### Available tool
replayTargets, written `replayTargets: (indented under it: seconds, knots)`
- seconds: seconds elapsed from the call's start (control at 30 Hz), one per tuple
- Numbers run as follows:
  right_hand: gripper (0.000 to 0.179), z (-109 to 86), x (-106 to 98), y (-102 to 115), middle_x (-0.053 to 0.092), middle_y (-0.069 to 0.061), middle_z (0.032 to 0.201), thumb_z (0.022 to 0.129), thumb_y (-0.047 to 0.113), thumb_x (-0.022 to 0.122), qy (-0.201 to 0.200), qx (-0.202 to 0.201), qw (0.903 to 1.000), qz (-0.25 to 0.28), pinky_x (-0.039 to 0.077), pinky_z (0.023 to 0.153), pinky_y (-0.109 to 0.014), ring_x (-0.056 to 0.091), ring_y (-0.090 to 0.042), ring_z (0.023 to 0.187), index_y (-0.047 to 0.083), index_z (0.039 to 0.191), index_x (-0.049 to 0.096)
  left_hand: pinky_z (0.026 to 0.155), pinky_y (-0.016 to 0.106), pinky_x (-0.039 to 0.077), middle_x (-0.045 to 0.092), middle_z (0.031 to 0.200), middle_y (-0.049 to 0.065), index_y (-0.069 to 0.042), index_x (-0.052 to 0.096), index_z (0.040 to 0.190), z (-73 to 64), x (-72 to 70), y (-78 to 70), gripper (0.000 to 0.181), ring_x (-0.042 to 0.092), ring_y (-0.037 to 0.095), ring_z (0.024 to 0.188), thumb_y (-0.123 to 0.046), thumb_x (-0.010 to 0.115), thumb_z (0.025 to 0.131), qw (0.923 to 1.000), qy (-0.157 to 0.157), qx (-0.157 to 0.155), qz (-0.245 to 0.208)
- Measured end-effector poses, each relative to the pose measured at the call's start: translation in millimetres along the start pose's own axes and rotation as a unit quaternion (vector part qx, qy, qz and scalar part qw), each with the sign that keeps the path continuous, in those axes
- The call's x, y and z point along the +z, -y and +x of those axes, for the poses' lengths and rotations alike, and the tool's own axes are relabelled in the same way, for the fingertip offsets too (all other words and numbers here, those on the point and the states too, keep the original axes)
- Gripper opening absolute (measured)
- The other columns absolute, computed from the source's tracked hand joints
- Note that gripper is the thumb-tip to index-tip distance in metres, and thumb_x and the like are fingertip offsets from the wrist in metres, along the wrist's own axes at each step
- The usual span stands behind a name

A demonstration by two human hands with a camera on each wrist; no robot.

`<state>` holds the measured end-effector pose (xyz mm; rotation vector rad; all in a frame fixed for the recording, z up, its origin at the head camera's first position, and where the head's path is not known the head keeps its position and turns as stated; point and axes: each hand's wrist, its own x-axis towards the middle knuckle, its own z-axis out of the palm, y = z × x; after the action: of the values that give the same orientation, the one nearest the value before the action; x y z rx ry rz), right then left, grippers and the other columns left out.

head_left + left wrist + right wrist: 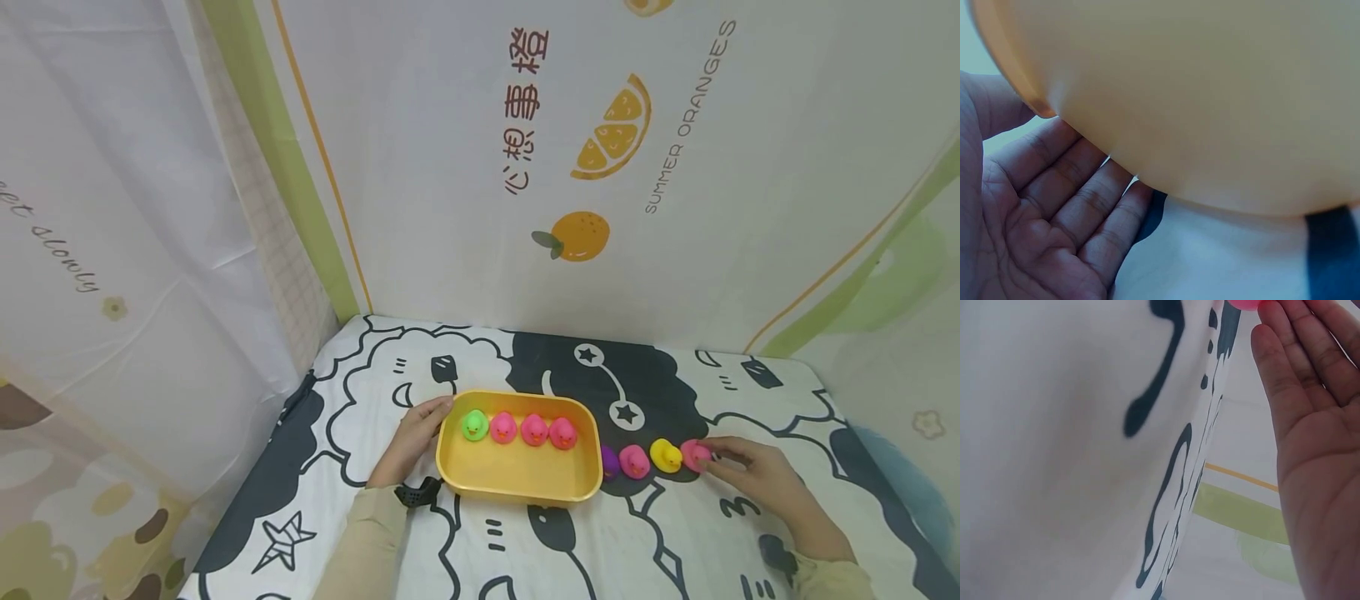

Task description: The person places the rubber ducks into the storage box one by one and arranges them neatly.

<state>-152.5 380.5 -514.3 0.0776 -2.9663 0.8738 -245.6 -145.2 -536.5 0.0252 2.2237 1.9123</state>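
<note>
A yellow tray (517, 479) lies in the middle of the table with a green rubber duck (474, 426) and three pink rubber ducks (503, 428) along its far side. My left hand (414, 437) holds the tray's left end; in the left wrist view the thumb is at the rim and the fingers (1085, 203) lie against the outside. To the right of the tray, my right hand (757, 471) pinches a pink rubber duck (693, 455) between thumb and fingers. Only that duck's pink edge (1244, 303) shows in the right wrist view.
Between the tray and my right hand sit a purple rubber duck (610, 462), partly hidden by the tray, another pink rubber duck (635, 462) and a yellow rubber duck (665, 456). A black-and-white patterned cloth (300, 550) covers the table. Printed curtains (450, 208) hang behind and beside it.
</note>
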Motion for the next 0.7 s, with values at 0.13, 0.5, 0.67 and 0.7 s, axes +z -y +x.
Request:
replayTargets:
  seconds: [0.13,0.5,0.67,0.7]
  knots:
    - [0.056,0.5,-2,0,0.067,-0.017,0.123,0.084,0.047,0.079,-0.003,0.000,1.0000,0.001,0.051,0.095,-0.065,0.059,-0.043,0.115,0.007,0.121,0.070,0.112,0.048,0.043,0.060,0.141,0.009,-0.009,0.063,0.135,-2.0,-2.0,-0.3,0.055,0.055,0.029,0.131,-0.051,0.056,0.100,0.9999,0.010,0.003,-0.011]
    - [0.060,2.9,-7,2,0.068,-0.019,0.123,0.084,0.051,0.078,-0.007,-0.001,0.9999,-0.008,0.052,0.092,-0.065,0.060,-0.045,0.113,0.005,0.122,0.070,0.113,0.047,0.043,0.060,0.141,0.005,-0.013,0.065,0.134,-1.5,-2.1,2.0,0.056,0.052,0.028,0.134,-0.055,0.058,0.098,0.9998,0.014,-0.003,-0.010]
    - [0.054,6.7,-11,4,0.069,-0.018,0.121,0.084,0.044,0.080,-0.022,-0.020,0.9994,-0.015,0.054,0.088,-0.064,0.061,-0.044,0.112,0.006,0.121,0.070,0.113,0.047,0.043,0.059,0.142,0.006,-0.011,0.065,0.134,-1.4,-2.7,0.6,0.056,0.051,0.029,0.135,-0.053,0.057,0.099,0.9998,0.017,0.004,-0.009]
    - [0.054,7.8,-12,5,0.069,-0.017,0.121,0.084,0.044,0.080,-0.022,-0.021,0.9994,-0.016,0.054,0.089,-0.064,0.060,-0.044,0.113,0.006,0.121,0.070,0.113,0.047,0.043,0.059,0.141,0.006,-0.011,0.065,0.134,-1.5,-2.8,0.6,0.056,0.051,0.029,0.135,-0.054,0.058,0.098,0.9998,0.016,0.002,-0.009]
